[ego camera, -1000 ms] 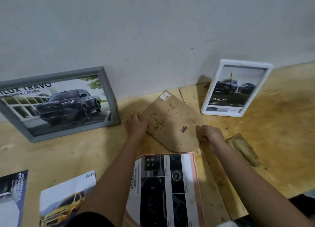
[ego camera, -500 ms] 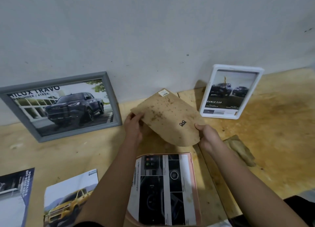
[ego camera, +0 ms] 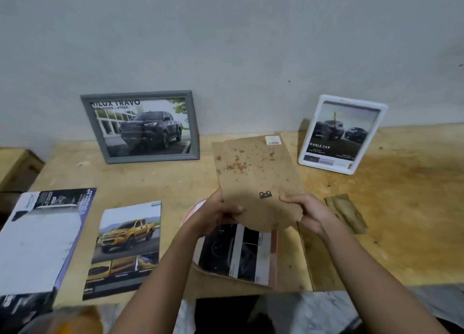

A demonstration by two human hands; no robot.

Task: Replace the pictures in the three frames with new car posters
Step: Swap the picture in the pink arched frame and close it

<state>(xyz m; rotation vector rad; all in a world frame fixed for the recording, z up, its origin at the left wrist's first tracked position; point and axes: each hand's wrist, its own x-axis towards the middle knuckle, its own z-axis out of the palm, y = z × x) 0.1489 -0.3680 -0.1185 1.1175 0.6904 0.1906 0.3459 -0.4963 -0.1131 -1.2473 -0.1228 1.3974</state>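
- Now held up over the table (ego camera: 401,208): brown backing board (ego camera: 256,180), between both hands.
- Left hand (ego camera: 216,215) gripping its near left edge.
- Right hand (ego camera: 311,214) gripping its near right edge.
- Just below the board: pink frame (ego camera: 275,256) lying flat with a dark poster (ego camera: 233,250).

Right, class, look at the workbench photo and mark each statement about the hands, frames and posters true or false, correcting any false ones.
1. Both hands hold the brown backing board. True: the left hand and right hand grip its near edge.
2. The grey frame lies flat on the bench. False: it stands leaning against the wall.
3. The white frame is to the right of the backing board. True.
4. The yellow truck poster is inside a frame. False: it lies loose on the bench.
5. The backing board rests flat on the bench. False: its near end is lifted above a poster lying below.
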